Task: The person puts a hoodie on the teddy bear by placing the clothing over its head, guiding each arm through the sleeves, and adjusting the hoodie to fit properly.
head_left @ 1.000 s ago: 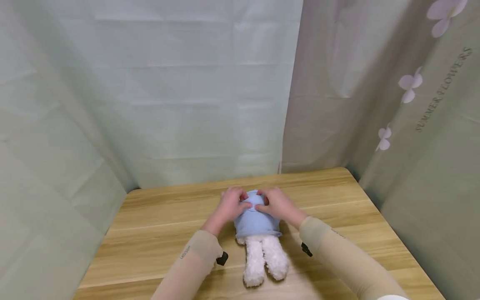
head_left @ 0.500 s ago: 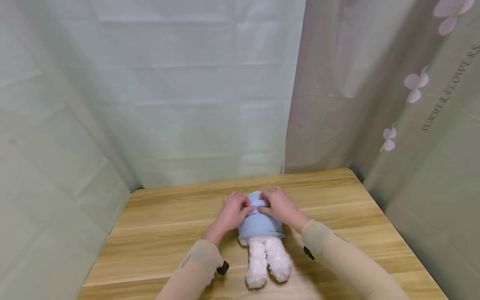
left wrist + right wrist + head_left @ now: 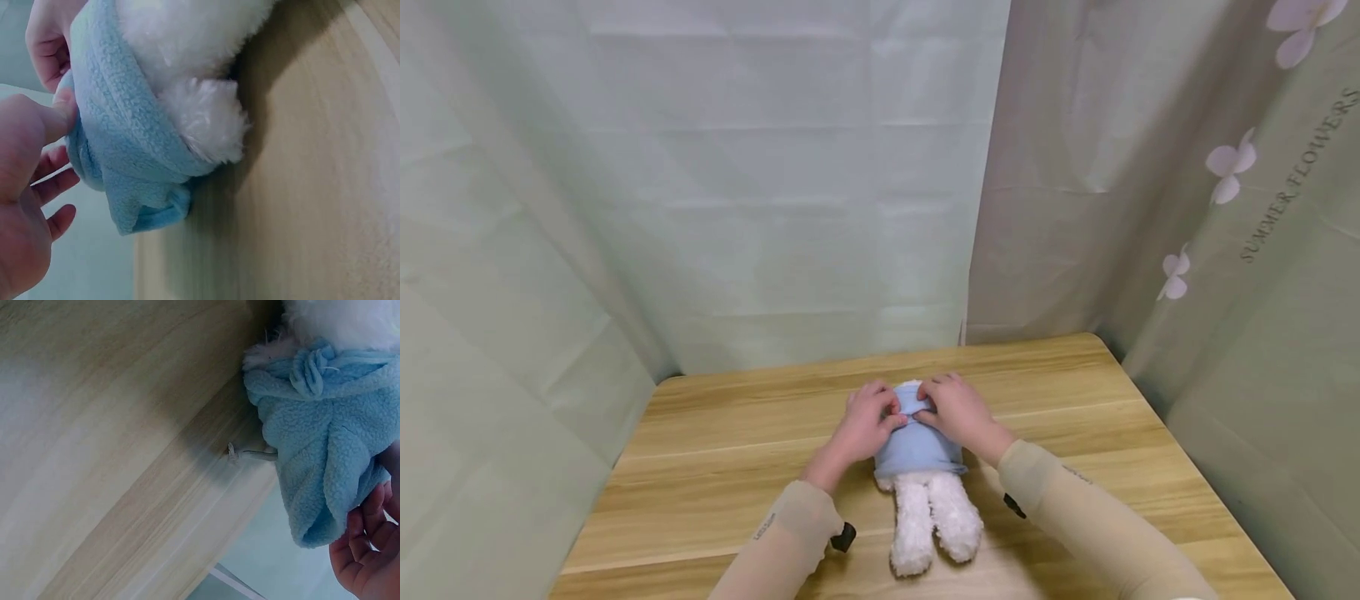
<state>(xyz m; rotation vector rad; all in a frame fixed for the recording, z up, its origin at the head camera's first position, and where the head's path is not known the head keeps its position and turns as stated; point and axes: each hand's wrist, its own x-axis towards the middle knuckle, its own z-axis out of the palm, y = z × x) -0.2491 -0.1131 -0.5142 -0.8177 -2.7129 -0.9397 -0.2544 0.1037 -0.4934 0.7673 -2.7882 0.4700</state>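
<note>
A white fluffy plush toy (image 3: 913, 525) lies on the wooden table with its two legs toward me. A light blue fleece garment (image 3: 917, 450) covers its upper part, and a little white shows beyond the far end. My left hand (image 3: 867, 421) pinches the fleece on the left, thumb on top; in the left wrist view the other fingers of this left hand (image 3: 31, 187) spread loosely beside the cloth. On the right, my right hand (image 3: 961, 410) pinches the same cloth close to the left thumb. In the right wrist view, its fingertips are partly hidden behind the fleece (image 3: 331, 444).
The wooden table (image 3: 737, 450) stands against hanging fabric panels (image 3: 775, 208) at the back and sides. A thin cord with a knotted end (image 3: 232, 452) sticks out from the garment over the tabletop. Each wrist carries a small black camera mount (image 3: 844, 537).
Both hands stay on the fleece with small finger movements. The upper cloth is bunched slightly toward the legs, and a bit of white now shows at its far end.
</note>
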